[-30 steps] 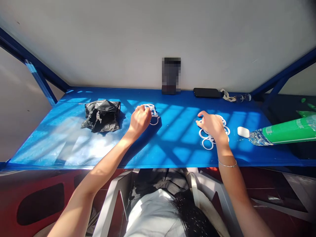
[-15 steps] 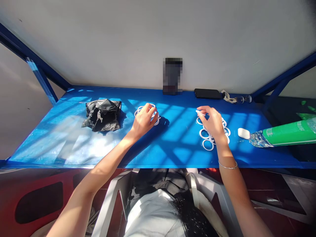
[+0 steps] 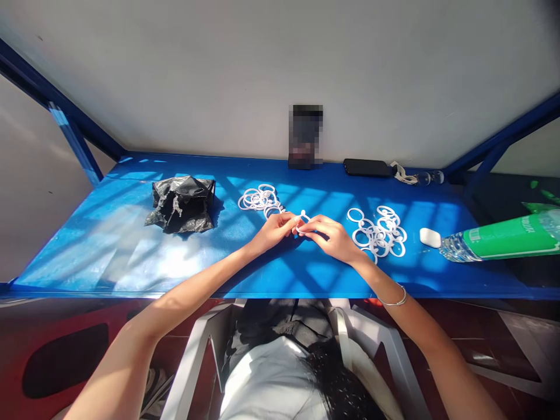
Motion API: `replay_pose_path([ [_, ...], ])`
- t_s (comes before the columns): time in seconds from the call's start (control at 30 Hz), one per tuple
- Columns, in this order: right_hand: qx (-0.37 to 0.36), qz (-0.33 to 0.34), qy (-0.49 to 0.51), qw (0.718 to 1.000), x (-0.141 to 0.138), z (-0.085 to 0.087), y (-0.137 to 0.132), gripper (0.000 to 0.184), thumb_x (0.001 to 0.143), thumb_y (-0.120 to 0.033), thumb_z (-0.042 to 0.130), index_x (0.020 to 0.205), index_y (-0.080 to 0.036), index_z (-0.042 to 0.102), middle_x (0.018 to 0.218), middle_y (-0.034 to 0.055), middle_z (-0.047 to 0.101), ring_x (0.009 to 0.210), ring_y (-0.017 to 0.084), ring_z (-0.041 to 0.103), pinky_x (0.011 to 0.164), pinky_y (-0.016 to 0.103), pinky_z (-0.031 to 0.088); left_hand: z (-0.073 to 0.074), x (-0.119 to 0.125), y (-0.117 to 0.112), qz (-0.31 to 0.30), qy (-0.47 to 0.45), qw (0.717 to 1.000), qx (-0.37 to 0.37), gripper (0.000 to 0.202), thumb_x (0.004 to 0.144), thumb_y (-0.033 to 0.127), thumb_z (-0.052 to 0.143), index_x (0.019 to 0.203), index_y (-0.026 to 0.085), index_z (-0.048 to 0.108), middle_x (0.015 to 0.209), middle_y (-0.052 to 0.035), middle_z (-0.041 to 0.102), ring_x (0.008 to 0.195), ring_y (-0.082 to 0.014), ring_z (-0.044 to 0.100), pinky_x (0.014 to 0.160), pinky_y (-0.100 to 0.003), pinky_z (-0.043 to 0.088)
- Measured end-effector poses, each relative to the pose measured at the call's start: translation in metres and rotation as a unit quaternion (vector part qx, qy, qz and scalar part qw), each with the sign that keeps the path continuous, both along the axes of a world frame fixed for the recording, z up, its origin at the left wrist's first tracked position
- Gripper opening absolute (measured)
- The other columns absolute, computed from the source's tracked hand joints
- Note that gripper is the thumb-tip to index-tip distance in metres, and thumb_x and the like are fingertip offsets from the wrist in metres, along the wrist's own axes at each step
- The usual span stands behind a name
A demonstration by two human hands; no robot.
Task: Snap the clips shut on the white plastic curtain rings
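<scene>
Over the middle of the blue table (image 3: 245, 274), my left hand (image 3: 275, 229) and my right hand (image 3: 331, 236) meet, both closed on one white ring (image 3: 303, 214) with a small knob at its top. Fingers cover the ring's lower part. Just beyond my left hand lies a loose pile of white rings (image 3: 258, 199), partly hidden by that hand. To the right of my right hand is another pile of white rings (image 3: 380, 233), several overlapping, with small knobs on them. My right forearm covers its near edge.
A crumpled black plastic bag (image 3: 184, 204) sits on the left. Against the wall stands a blurred dark object (image 3: 305, 137), with a black phone (image 3: 366, 167) and glasses (image 3: 423, 177) to its right. A white case (image 3: 430, 237) touches or nearly touches a green-labelled bottle (image 3: 503, 236) lying at right.
My left hand has left the left pile and moved right and nearer. My right hand has come left from the right pile. Both hands now hold one ring together.
</scene>
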State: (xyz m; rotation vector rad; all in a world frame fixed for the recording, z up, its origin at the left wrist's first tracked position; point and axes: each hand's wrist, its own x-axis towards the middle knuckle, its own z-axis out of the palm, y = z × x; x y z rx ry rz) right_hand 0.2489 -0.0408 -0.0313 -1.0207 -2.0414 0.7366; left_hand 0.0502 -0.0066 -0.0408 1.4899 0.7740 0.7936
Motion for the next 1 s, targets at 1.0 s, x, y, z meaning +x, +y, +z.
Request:
replay_pose_path([
  [1.0, -0.407, 0.083, 0.288, 0.863, -0.015, 0.004, -0.001, 0.063, 0.079, -0.067, 0.066, 0.052, -0.022, 0.031, 0.054, -0.0062, 0.020, 0.051, 0.010, 0.016, 0.051, 0.029, 0.019, 0.016, 0.014, -0.019, -0.170, -0.139, 0.950, -0.224, 0.073, 0.071, 0.066, 0.075, 0.047, 0.019, 0.024, 0.051, 0.0055, 0.017, 0.049, -0.0060, 0.019, 0.052, -0.030, 0.016],
])
